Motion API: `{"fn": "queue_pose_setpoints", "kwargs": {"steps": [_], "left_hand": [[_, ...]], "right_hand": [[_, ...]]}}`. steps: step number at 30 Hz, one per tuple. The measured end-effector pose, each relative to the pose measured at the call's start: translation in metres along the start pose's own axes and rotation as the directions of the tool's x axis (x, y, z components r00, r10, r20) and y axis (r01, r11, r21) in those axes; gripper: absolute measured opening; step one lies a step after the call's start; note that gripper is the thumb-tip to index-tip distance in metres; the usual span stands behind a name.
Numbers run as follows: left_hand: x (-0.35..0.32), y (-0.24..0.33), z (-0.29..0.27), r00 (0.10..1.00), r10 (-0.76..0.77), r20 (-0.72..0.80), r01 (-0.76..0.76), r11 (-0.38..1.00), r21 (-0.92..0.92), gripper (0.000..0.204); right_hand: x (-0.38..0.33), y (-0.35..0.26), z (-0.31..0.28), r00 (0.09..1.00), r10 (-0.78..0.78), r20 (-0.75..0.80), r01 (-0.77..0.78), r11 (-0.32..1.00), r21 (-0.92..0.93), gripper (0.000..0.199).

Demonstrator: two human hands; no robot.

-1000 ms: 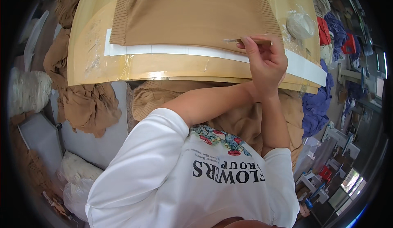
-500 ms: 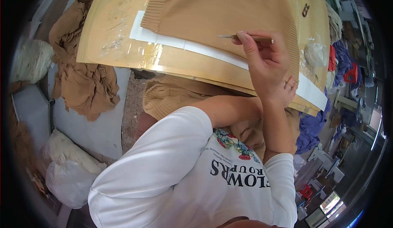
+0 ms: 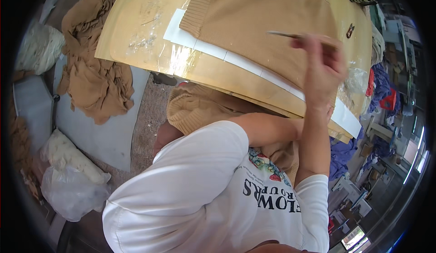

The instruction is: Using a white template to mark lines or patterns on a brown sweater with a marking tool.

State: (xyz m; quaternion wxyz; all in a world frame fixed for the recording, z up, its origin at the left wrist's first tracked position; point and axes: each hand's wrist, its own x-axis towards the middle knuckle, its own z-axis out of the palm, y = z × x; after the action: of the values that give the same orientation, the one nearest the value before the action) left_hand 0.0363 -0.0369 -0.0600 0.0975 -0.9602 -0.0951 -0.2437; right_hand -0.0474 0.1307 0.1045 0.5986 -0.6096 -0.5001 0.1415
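My right hand (image 3: 324,66) is raised over the tan knitted garment (image 3: 259,21), blurred by motion. Its fingers pinch a slim tool (image 3: 284,34) with a brown handle and thin metal tip, which points left above the fabric. My left forearm crosses my body to the right. Only a sliver of my left hand (image 3: 329,111) shows beside the right wrist, near the table edge; its fingers are mostly hidden. The garment lies spread on the yellow table (image 3: 116,37), its ribbed band to the left. Along its near edge runs a white strip (image 3: 243,63).
Small dark thread snips (image 3: 350,30) and a clear plastic bag (image 3: 356,80) lie on the table's right side. Brown fabric (image 3: 97,89) is heaped at left, above a plastic-wrapped bundle (image 3: 75,176). More tan knit (image 3: 195,105) sits below the table edge. Purple cloth (image 3: 344,151) lies at right.
The view has shifted, so table and garment appear further right. My right hand is in motion with the tool still pinched. Less of my left hand shows.
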Motion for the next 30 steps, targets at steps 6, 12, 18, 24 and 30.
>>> {"fn": "queue_pose_setpoints", "kwargs": {"steps": [6,12,18,24,30], "left_hand": [[0.043,-0.175,-0.068,0.976,0.146,0.160,0.111,0.297,-0.948,0.074],[0.029,-0.413,-0.027,0.710,-0.654,0.262,0.696,0.707,-0.124,0.078],[-0.170,-0.560,-0.085,0.516,-0.856,0.039,0.718,0.407,-0.565,0.016],[-0.240,-0.661,-0.202,0.168,-0.984,0.054,0.408,0.020,-0.913,0.037],[-0.503,-0.565,-0.328,-0.369,-0.908,-0.199,0.929,-0.360,-0.083,0.086]], "right_hand": [[0.017,0.021,-0.192,0.847,-0.260,-0.463,0.005,0.876,-0.482,0.010],[-0.005,0.056,-0.256,0.988,-0.139,-0.063,-0.029,0.234,-0.972,0.078],[-0.059,-0.030,-0.129,0.982,0.127,0.140,-0.003,0.750,-0.661,0.032],[-0.156,-0.006,-0.033,0.571,0.360,0.738,0.104,0.860,-0.500,0.055],[-0.195,0.026,-0.022,0.710,0.339,0.618,-0.060,0.903,-0.426,0.046]]}}
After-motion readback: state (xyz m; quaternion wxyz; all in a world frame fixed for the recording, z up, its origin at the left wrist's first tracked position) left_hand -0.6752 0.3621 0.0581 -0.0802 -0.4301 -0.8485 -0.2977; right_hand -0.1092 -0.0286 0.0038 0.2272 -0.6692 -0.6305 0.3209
